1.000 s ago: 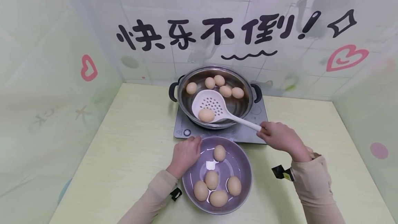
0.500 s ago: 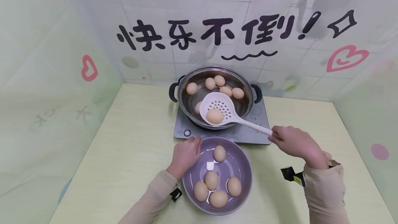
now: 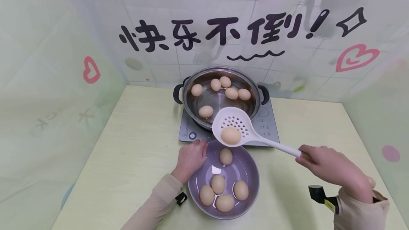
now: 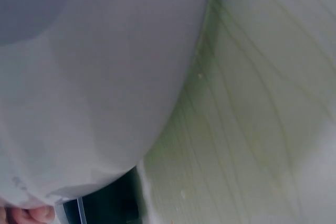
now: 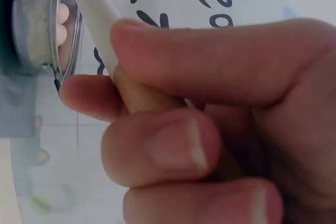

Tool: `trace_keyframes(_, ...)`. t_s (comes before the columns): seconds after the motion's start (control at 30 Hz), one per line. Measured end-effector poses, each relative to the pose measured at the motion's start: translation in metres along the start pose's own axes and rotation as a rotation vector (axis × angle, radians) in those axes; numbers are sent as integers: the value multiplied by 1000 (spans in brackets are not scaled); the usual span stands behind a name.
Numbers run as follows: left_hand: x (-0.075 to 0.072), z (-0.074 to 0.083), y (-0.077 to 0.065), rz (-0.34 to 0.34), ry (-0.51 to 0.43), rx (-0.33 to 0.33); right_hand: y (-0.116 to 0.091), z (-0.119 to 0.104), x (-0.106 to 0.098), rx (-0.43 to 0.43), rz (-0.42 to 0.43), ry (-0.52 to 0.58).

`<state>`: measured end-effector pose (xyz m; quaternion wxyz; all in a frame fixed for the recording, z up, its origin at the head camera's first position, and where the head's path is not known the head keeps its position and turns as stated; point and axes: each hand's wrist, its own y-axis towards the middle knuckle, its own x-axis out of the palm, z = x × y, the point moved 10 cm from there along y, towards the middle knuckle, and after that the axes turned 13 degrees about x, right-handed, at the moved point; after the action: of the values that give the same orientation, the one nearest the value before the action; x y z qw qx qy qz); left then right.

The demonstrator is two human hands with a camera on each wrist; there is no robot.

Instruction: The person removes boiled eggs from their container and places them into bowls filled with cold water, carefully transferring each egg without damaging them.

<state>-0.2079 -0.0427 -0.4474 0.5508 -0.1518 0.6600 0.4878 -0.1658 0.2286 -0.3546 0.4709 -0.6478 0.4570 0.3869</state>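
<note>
The far pot (image 3: 218,99) looked shiny metal, the near bowl (image 3: 248,168) glossy and smooth, the skimmer (image 3: 252,136) smooth plastic with a wood-like grip (image 5: 143,96).

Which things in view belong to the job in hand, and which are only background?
In the job:
white slotted spoon, in the right hand
egg on it
purple bowl, five eggs; left hand at its rim
steel pot, six eggs, on cooktop

Background:
wall lettering
pink hearts

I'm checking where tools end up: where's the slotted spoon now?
In the head view, right of centre: the right hand holds the slotted spoon, its head, carrying an egg, overlapping the pot and bowl.
</note>
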Motion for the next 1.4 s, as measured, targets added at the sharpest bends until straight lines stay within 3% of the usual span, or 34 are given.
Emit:
trace_keyframes(0.3, 0, 1, 1, 1, -1, 0, -26, 15, 22, 1, -9, -2)
trace_keyframes(0.6, 0, 0, 1, -7, -5, -6, -39, 20, 40, -31, -19, 19)
trace_keyframes(0.9, -1, 0, 1, -7, -8, -10, -40, 23, 55, -30, -56, 73)
trace_keyframes(1.4, 1, -1, 0, -13, -6, -17, -30, 27, 64, 6, -65, 56)
